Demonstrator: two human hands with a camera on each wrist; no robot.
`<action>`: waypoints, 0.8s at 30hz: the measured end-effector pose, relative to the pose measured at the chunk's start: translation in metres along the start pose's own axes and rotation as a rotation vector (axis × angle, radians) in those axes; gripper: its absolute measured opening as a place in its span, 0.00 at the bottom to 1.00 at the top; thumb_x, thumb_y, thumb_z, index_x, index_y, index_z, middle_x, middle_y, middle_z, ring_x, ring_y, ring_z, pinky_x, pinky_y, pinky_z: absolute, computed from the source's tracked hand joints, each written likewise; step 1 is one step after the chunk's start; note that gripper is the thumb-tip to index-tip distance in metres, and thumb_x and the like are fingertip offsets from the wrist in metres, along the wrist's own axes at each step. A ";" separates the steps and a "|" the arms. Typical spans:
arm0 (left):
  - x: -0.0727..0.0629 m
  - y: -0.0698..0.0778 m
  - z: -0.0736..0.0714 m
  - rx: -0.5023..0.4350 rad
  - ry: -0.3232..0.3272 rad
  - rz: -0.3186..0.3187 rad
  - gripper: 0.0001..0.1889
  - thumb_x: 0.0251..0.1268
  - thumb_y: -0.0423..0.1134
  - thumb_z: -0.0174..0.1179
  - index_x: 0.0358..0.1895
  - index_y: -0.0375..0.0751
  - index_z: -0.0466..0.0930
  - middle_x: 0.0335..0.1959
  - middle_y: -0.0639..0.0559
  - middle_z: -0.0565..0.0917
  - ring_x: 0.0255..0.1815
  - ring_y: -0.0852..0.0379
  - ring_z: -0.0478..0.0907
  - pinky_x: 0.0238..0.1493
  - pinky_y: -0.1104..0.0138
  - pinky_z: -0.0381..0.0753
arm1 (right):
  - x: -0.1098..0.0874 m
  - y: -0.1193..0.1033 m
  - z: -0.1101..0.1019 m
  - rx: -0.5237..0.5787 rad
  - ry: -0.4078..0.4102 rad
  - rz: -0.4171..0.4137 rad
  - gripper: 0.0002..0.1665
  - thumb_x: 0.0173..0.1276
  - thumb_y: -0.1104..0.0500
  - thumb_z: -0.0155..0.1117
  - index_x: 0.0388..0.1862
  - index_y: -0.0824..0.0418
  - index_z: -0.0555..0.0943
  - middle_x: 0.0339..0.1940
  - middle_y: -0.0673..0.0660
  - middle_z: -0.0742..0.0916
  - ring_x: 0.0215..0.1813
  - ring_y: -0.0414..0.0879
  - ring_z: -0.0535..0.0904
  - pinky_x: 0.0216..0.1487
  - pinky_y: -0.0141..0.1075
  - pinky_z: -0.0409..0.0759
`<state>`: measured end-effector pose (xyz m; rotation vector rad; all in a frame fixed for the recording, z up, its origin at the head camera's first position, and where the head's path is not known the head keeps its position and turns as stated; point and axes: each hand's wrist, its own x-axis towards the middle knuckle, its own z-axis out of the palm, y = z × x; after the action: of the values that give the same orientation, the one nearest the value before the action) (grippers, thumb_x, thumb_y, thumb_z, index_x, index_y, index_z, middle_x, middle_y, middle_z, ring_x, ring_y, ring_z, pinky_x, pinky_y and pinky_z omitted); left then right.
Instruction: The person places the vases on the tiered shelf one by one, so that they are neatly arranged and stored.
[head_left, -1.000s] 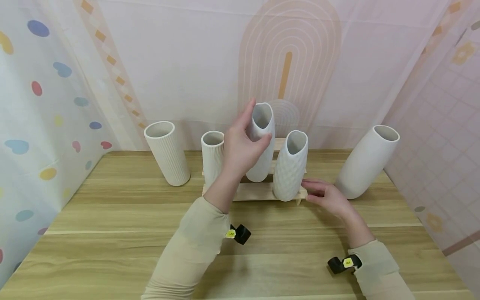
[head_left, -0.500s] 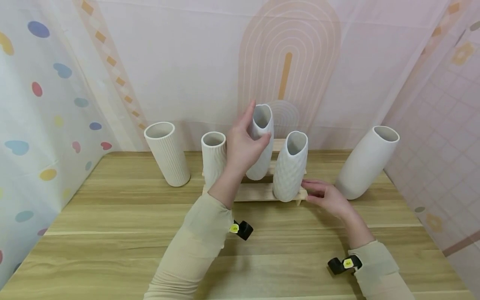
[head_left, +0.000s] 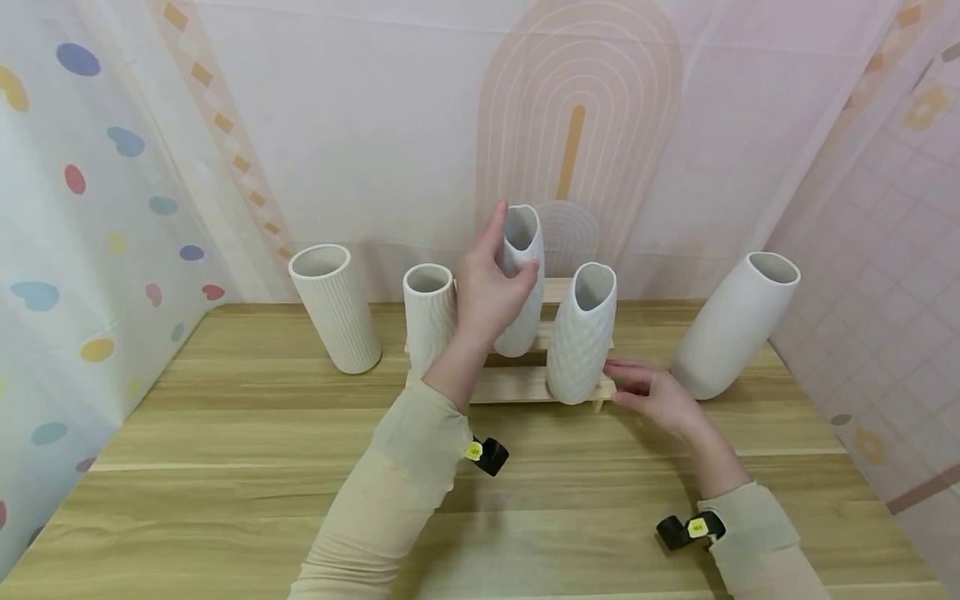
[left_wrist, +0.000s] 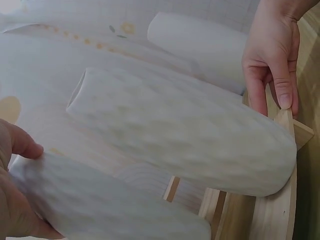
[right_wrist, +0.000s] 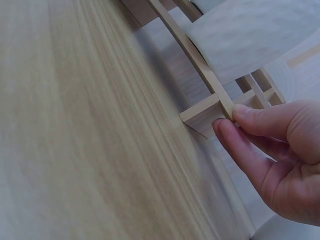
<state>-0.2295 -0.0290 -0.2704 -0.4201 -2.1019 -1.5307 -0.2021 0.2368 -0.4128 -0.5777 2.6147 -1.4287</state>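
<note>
Left hand (head_left: pixel 489 292) is gripping a tall white vase (head_left: pixel 521 321), and the right hand (head_left: pixel 662 404) is pinching the wooden tiered rack (head_left: pixel 510 385)!

Here the left hand is clamping firmly near the tall white vase's mouth, the vase leaning slightly over the middle of the rack; whether its base is touching the wood, I cannot tell. A wavy-ribbed vase (head_left: pixel 429 321) is standing on the rack to its left, a dimpled vase (head_left: pixel 581 354) on the front right, and just beside that one the right hand is holding the rack's front right end. Out on the wood-grain table (head_left: pixel 570 517), a fluted vase (head_left: pixel 341 321) is standing at left, a smooth vase (head_left: pixel 735 329) at right.
</note>
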 end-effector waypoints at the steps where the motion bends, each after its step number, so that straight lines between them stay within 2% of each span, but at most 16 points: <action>1: 0.000 0.000 0.000 0.014 0.004 0.004 0.39 0.56 0.25 0.65 0.74 0.37 0.63 0.73 0.44 0.67 0.72 0.54 0.64 0.68 0.72 0.62 | 0.000 0.000 0.000 0.001 -0.002 -0.001 0.26 0.70 0.66 0.64 0.65 0.73 0.74 0.68 0.72 0.73 0.68 0.66 0.68 0.61 0.54 0.74; 6: 0.001 0.002 0.002 0.082 0.013 0.023 0.37 0.59 0.25 0.64 0.74 0.35 0.63 0.73 0.41 0.66 0.74 0.52 0.61 0.70 0.73 0.57 | 0.000 -0.001 -0.001 -0.005 0.003 -0.008 0.26 0.70 0.67 0.64 0.65 0.73 0.74 0.68 0.71 0.73 0.68 0.66 0.68 0.61 0.55 0.74; 17: -0.002 0.001 0.006 0.128 0.027 0.060 0.36 0.61 0.24 0.63 0.74 0.33 0.62 0.75 0.39 0.61 0.76 0.50 0.56 0.72 0.71 0.54 | 0.002 0.005 0.000 -0.018 0.016 -0.018 0.27 0.67 0.68 0.66 0.64 0.73 0.75 0.68 0.70 0.74 0.70 0.64 0.66 0.66 0.56 0.65; 24: -0.012 0.014 0.003 0.160 0.006 0.105 0.36 0.62 0.27 0.64 0.74 0.33 0.62 0.77 0.36 0.57 0.78 0.50 0.51 0.74 0.65 0.53 | 0.002 0.004 0.000 -0.024 0.010 -0.026 0.27 0.68 0.66 0.66 0.65 0.72 0.75 0.68 0.70 0.74 0.70 0.65 0.67 0.64 0.56 0.69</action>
<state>-0.2134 -0.0209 -0.2671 -0.4588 -2.1430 -1.2926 -0.2052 0.2377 -0.4160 -0.6108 2.6453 -1.4131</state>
